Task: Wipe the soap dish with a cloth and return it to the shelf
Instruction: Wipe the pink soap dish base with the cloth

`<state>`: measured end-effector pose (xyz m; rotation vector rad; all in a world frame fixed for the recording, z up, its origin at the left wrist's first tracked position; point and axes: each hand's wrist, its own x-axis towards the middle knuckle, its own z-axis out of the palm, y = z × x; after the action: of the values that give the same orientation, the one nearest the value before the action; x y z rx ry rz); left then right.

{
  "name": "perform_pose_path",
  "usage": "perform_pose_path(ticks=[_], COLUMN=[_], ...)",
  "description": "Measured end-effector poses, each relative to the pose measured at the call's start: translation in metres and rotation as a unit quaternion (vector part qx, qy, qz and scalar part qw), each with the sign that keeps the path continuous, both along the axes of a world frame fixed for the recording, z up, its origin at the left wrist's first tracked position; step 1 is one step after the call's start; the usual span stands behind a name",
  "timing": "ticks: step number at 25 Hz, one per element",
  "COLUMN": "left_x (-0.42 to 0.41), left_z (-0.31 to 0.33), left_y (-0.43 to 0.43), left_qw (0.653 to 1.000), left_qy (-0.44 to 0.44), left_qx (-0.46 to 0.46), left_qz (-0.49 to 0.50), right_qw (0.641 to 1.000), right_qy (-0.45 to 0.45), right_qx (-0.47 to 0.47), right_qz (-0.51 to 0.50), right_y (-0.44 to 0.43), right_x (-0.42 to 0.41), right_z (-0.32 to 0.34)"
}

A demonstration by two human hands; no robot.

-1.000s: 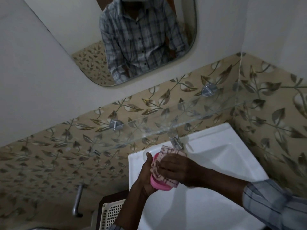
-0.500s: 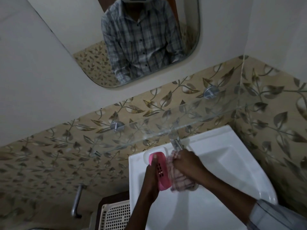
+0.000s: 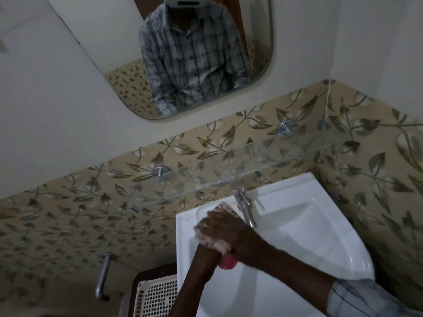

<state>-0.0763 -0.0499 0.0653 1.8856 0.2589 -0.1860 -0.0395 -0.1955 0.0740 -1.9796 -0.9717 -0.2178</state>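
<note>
Low in the frame's centre, over the white sink, the right hand presses the cloth onto the pink soap dish; the left hand's grip is hidden, so the dish could slip into the basin.

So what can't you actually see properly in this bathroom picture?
- Pink soap dish: head view, mostly hidden by the checked cloth and both hands; only its lower end shows.
- Left hand: covered by the cloth and the right hand; its grip is unclear.
- Hands and cloth: blurred by motion.
- White basket: cut off by the bottom edge.
- Glass shelf: transparent, edges hard to trace.
</note>
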Motion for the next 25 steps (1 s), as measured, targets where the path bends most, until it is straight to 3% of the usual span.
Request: perform_pose_path(ticks=[3, 4, 7, 9, 11, 12, 14, 17, 19, 23, 25], left_x=[-0.001, 0.000, 0.007, 0.003, -0.001, -0.002, -0.002, 0.005, 0.006, 0.000, -0.007], left_z=[0.009, 0.013, 0.011, 0.008, 0.009, 0.010, 0.010, 0.024, 0.030, 0.030, 0.019], left_y=[-0.006, -0.007, -0.003, -0.007, -0.015, -0.015, -0.013, -0.005, -0.002, -0.004, -0.006], left_qw=[0.995, 0.994, 0.988, 0.976, 0.966, 0.964, 0.969, 0.996, 0.999, 0.989, 0.984], left_qy=[-0.095, -0.107, -0.140, -0.179, -0.200, -0.202, -0.180, -0.053, -0.009, -0.121, -0.131], left_qx=[0.005, 0.000, 0.010, 0.006, -0.035, -0.054, -0.077, -0.060, -0.037, 0.073, 0.106], left_qz=[0.026, 0.039, 0.060, 0.120, 0.162, 0.164, 0.150, 0.047, 0.033, 0.047, 0.065], right_qw=[0.980, 0.979, 0.996, 0.980, 0.933, 0.923, 0.936, 0.961, 0.961, 0.969, 0.976], right_qy=[0.161, 0.153, 0.008, 0.119, 0.276, 0.300, 0.273, 0.160, 0.164, 0.133, 0.086], right_qx=[0.083, 0.077, 0.022, 0.109, 0.179, 0.181, 0.144, 0.068, 0.087, 0.126, 0.121], right_qz=[-0.085, -0.112, -0.089, -0.116, -0.148, -0.157, -0.171, -0.216, -0.206, -0.166, -0.158], right_y=[-0.001, 0.002, 0.012, 0.015, 0.014, 0.011, 0.001, -0.010, -0.003, -0.002, 0.005], right_x=[0.007, 0.005, -0.003, -0.005, -0.009, -0.011, -0.010, -0.003, -0.006, -0.014, -0.020], right_z=[0.011, 0.014, 0.007, -0.003, -0.013, -0.014, -0.015, -0.008, -0.002, 0.002, 0.006])
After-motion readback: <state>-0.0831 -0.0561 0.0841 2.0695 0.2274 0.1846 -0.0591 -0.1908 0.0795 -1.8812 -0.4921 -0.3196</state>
